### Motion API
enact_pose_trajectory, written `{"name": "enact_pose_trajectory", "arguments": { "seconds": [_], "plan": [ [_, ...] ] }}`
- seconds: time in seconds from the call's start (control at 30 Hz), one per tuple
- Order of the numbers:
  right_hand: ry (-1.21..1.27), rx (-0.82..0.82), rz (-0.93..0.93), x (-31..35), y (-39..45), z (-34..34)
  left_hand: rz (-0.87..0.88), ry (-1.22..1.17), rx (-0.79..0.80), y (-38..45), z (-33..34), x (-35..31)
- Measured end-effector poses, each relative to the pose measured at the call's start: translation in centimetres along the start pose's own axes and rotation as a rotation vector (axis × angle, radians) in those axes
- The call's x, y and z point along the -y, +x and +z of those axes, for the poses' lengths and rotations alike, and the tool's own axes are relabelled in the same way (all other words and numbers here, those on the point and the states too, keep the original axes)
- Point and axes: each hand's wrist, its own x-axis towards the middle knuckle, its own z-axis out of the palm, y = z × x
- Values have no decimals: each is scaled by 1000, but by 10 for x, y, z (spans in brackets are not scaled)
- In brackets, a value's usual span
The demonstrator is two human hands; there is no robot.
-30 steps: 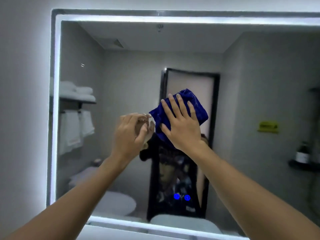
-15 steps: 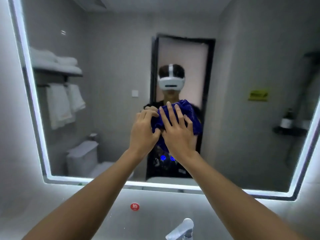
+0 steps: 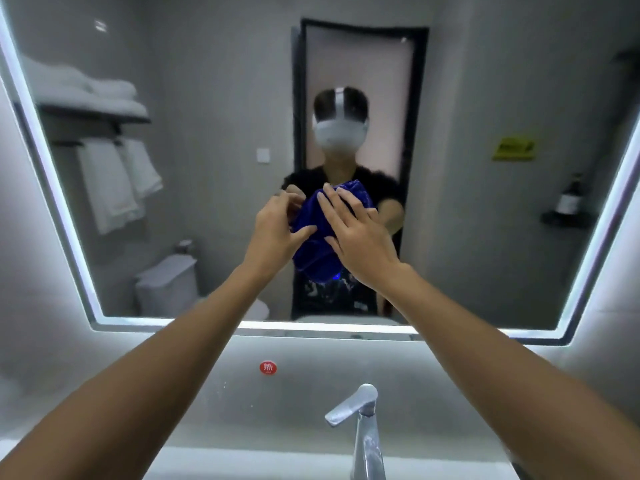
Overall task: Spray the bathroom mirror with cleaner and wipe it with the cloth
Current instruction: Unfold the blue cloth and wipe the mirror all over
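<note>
A dark blue cloth (image 3: 317,247) is bunched up in front of the lower middle of the lit-edged bathroom mirror (image 3: 485,237). My right hand (image 3: 360,237) lies flat over its right side with fingers spread. My left hand (image 3: 277,233) grips its left edge with thumb and fingers curled. Whether the cloth touches the glass I cannot tell. No spray bottle is in view.
A chrome faucet (image 3: 363,420) rises from the white basin (image 3: 277,462) below my arms. A round red sticker (image 3: 268,367) sits on the wall under the mirror. The glass reflects towels, a toilet, a bottle on a shelf and a person wearing a headset.
The view has tilted down, bringing the faucet and basin in. Both hands and the cloth have dropped from the mirror's middle to its lower part, and my left hand has taken the cloth's edge.
</note>
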Motion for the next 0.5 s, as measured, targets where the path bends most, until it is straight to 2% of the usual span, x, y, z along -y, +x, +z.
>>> {"name": "enact_pose_trajectory", "arguments": {
  "seconds": [0.2, 0.3, 0.4, 0.5],
  "plan": [
    [114, -25, -92, -20, 8, -16, -62, 90, 8, -5, -3, -3],
    [173, -91, -45, -21, 9, -23, -14, 208, 54, -4, -2, -9],
    [166, -171, -19, -20, 8, -27, 13, 227, 31, -11, -3, -12],
    [115, -214, 14, -24, 9, -26, 112, 267, 19, -21, -7, -20]
  ]
}}
